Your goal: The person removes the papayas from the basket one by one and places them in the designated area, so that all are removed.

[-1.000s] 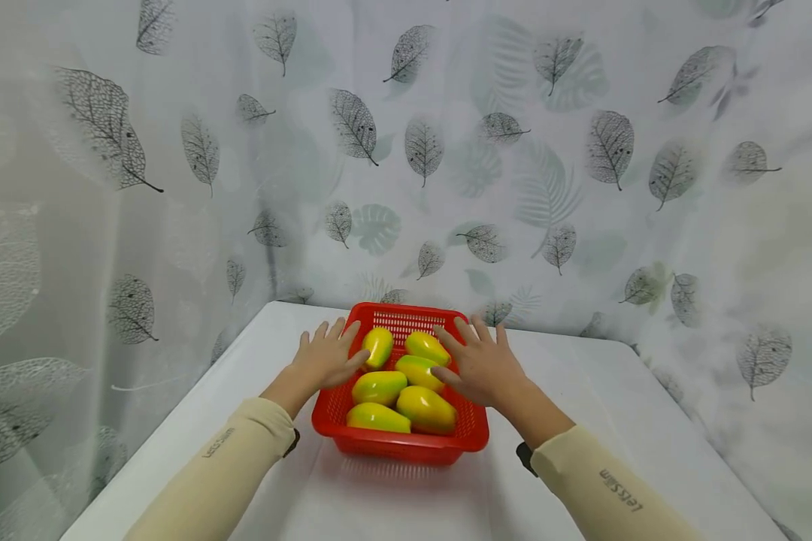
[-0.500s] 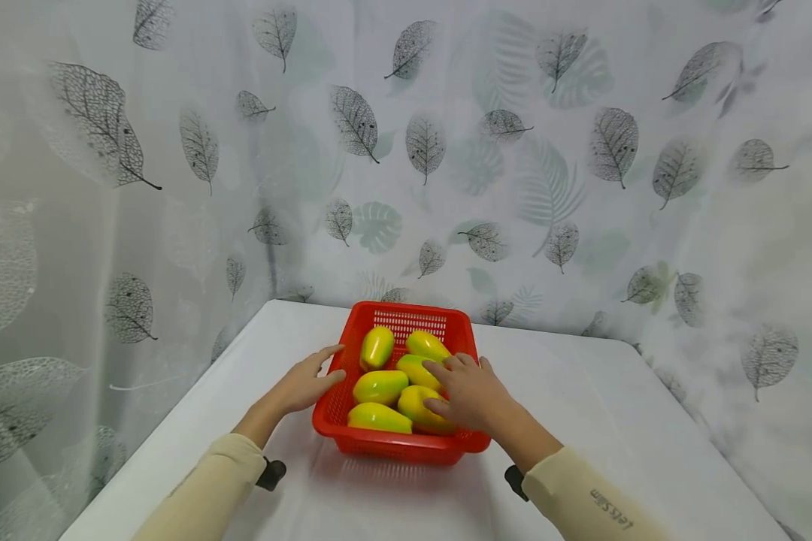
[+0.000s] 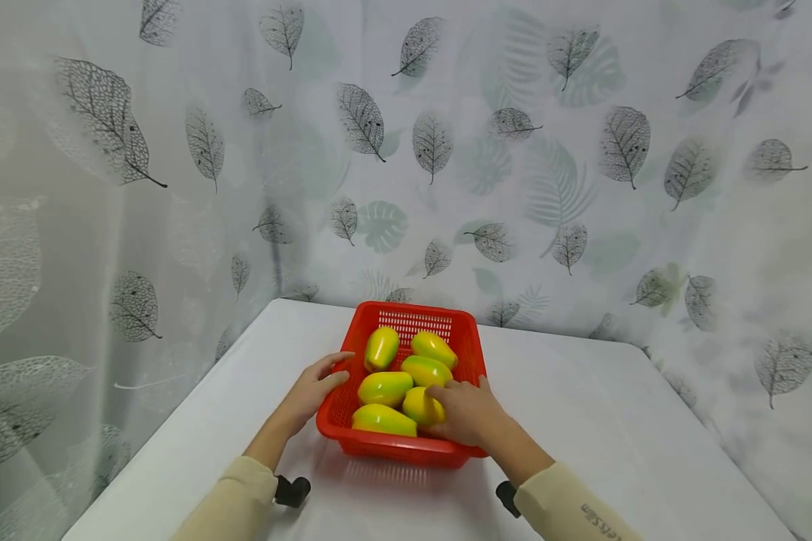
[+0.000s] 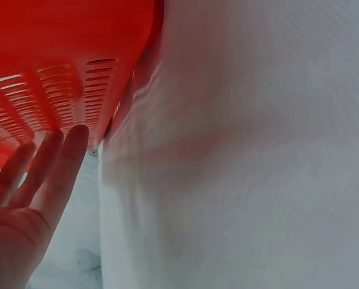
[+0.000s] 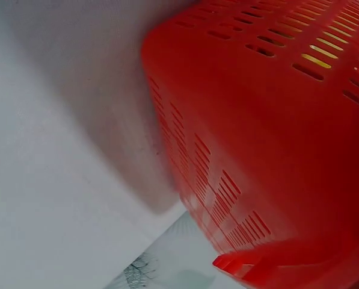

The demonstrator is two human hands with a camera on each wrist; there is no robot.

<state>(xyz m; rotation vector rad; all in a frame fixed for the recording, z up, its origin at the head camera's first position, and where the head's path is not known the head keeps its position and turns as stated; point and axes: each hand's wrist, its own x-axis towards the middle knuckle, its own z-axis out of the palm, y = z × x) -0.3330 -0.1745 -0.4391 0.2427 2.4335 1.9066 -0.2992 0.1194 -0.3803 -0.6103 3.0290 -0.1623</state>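
A red plastic basket [image 3: 399,443] with slotted walls holds several yellow-green mangoes [image 3: 386,388]. My right hand [image 3: 470,412] reaches over its right rim. The fingers and thumb curl round the yellow mango [image 3: 419,406] at the front right, hiding its right side. At the left rim is my left hand [image 3: 306,392], thumb and index finger right at the edge. The left wrist view shows its other fingers [image 4: 62,174] extended along the outer slotted wall [image 4: 95,84]. In the right wrist view the basket's outer wall [image 5: 227,120] fills much of the frame; the right hand is out of sight there.
The basket stands on a white-covered table [image 3: 582,421]. A pale curtain [image 3: 446,173] printed with leaves hangs behind and at both sides. Black wrist cameras [image 3: 292,491] sit below each beige sleeve [image 3: 568,503].
My right hand has come down from above the mangoes and closed round the front-right one. My left hand has drawn back from over the basket to its left rim.
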